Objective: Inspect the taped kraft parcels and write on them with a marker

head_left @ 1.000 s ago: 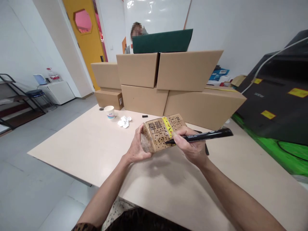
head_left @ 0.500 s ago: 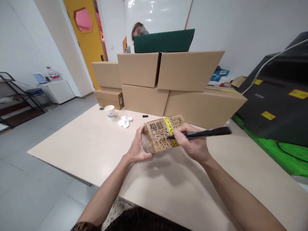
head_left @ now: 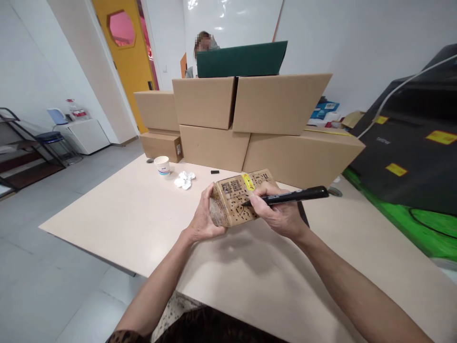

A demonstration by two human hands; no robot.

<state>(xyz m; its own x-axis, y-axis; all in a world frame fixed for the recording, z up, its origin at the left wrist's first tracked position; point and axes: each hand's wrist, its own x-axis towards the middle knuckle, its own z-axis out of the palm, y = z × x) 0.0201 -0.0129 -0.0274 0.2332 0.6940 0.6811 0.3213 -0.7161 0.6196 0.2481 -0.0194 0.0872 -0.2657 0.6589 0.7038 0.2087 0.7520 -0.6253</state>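
Observation:
A small cardboard box (head_left: 235, 197) with a yellow label strip and many black marks on its top face is tilted above the table. My left hand (head_left: 207, 219) grips its left end, thumb at the near lower edge and fingers on the far side. Pinched in my right hand (head_left: 278, 209) is a black marker (head_left: 300, 195), its tip at the marked top face. My right hand covers the right part of the box. On the table beyond lies a small black cap (head_left: 214, 172).
Stacked cardboard boxes (head_left: 214, 145) line the table's far edge, a green box (head_left: 243, 61) on top. A paper cup (head_left: 162, 165) and crumpled tissue (head_left: 184, 180) stand at the back left. Behind the boxes is a person (head_left: 204, 45). A black case (head_left: 410, 143) is at right.
My right hand and the marker have shifted slightly left across the top face. A dark object edge now shows beside my right wrist. My left hand still holds the small box.

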